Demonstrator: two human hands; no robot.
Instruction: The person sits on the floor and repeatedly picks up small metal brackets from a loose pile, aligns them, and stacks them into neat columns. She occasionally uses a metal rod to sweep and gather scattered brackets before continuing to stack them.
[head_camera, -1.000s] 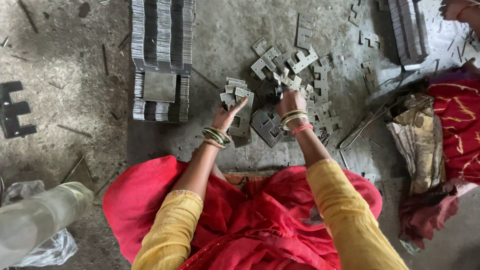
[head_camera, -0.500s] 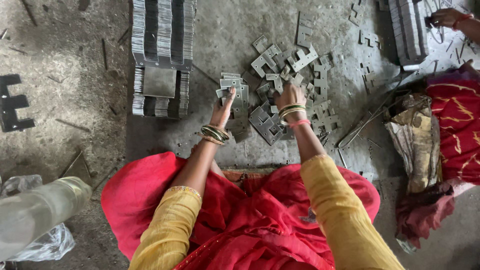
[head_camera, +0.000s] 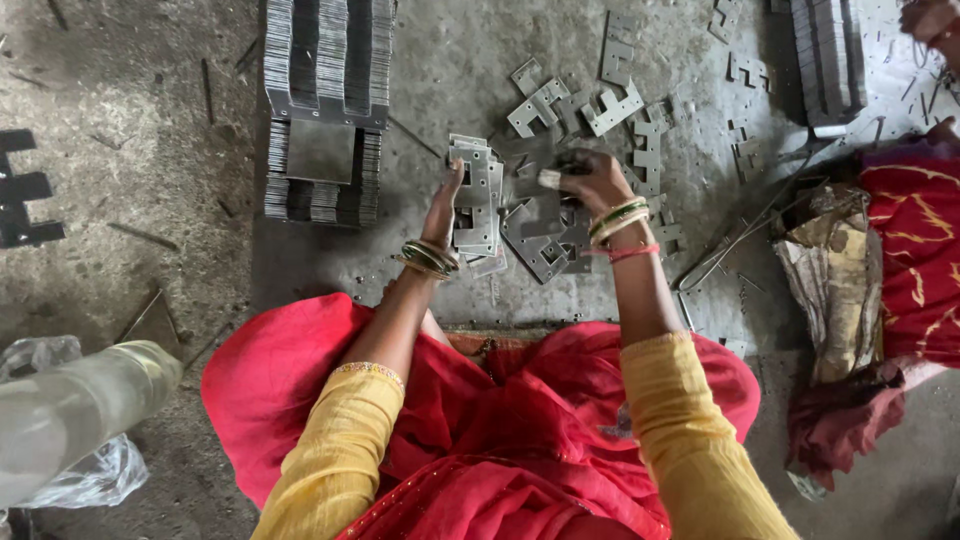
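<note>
My left hand (head_camera: 444, 207) holds a stack of flat E-shaped metal plates (head_camera: 474, 195) on edge against the floor, fingers along its left side. My right hand (head_camera: 584, 178) is closed on a single grey plate just right of that stack, above a loose pile of similar metal plates (head_camera: 590, 110) scattered on the concrete. Bangles ring both wrists, and yellow sleeves and red cloth fill the foreground.
A tall neat stack of plates (head_camera: 325, 105) stands at the upper left. A further stack (head_camera: 825, 60) sits at the upper right, where another person's hand (head_camera: 930, 18) shows. Beside it lie a red cloth (head_camera: 915, 250) and a crumpled sack (head_camera: 830, 285). A plastic bottle (head_camera: 70, 410) lies lower left.
My left hand has gathered the plates into a taller stack and set it upright. My right hand lifted from the pile and moved a plate toward the stack.
</note>
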